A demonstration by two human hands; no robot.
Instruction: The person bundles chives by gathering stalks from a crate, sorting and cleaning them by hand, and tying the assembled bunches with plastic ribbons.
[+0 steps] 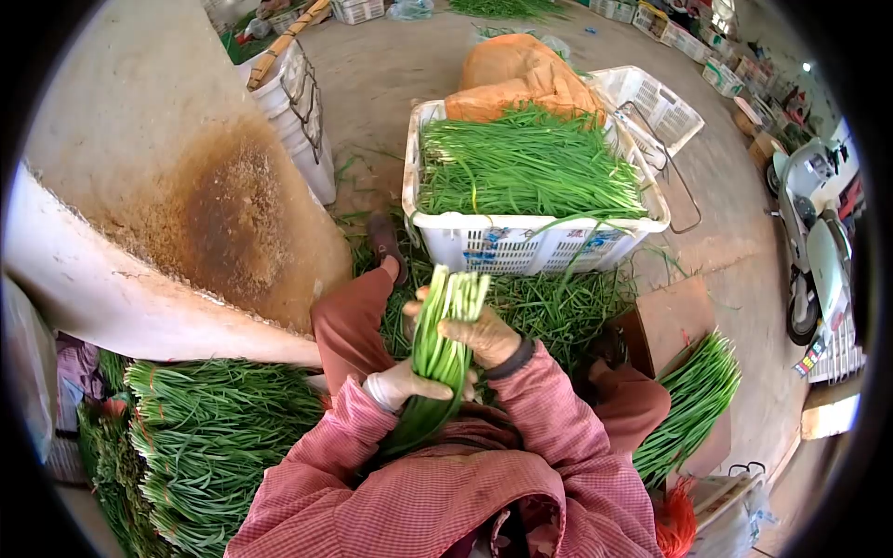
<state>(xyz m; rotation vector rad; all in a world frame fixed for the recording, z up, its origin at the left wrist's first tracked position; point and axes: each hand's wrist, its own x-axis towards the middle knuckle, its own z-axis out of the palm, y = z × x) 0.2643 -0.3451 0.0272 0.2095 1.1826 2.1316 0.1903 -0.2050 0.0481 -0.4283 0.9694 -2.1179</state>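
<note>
A bundle of green stalks (444,339) stands nearly upright in front of my body, its pale cut ends at the top and its leaves hanging towards my lap. Around its lower part my left hand (409,383) is closed, the thumb across the stalks. Higher up, my right hand (482,337) grips the same bundle from the right, its thumb over the front. Part of the fingers of both hands is hidden behind the stalks.
Ahead is a white crate (535,223) full of green stalks, with an orange sack (521,74) behind. Stacked bundles (223,437) lie at left, another bundle (693,400) at right. A stained slab (233,205) rises at left. A scooter (823,251) stands far right.
</note>
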